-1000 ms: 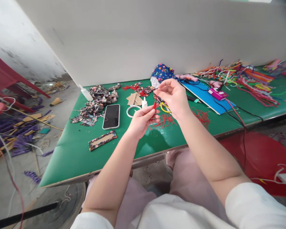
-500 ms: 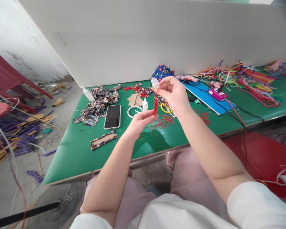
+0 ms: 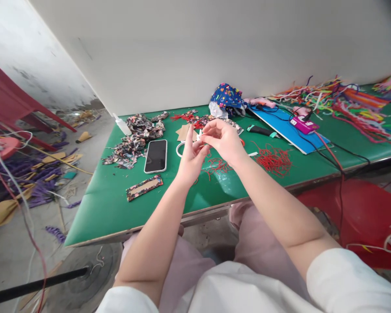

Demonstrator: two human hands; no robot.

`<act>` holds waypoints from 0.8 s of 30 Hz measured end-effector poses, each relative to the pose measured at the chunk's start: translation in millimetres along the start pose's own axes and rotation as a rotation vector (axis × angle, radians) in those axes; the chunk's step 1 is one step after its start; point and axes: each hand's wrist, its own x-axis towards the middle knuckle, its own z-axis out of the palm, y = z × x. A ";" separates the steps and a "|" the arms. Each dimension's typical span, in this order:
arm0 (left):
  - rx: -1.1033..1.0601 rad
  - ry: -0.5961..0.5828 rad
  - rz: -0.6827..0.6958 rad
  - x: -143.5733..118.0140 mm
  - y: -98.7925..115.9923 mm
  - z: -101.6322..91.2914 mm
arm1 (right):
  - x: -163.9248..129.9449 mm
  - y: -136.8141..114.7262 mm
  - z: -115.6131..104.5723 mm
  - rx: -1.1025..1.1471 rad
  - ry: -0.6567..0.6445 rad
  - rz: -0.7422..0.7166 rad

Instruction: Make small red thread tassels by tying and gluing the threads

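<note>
Pinching together above the green table (image 3: 101, 208), the left hand (image 3: 189, 161) and right hand (image 3: 222, 140) clamp a small, mostly hidden red tassel (image 3: 200, 138). Half a second ago it dangled plainly; beyond, the phone (image 3: 156, 155) lies flat.

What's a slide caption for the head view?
Left hand and right hand meet over a green table, beside a phone and red threads.
</note>
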 end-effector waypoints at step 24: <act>0.376 0.038 -0.030 -3.5 -5.7 1.4 | -5.5 11.2 -8.9 0.102 0.089 0.015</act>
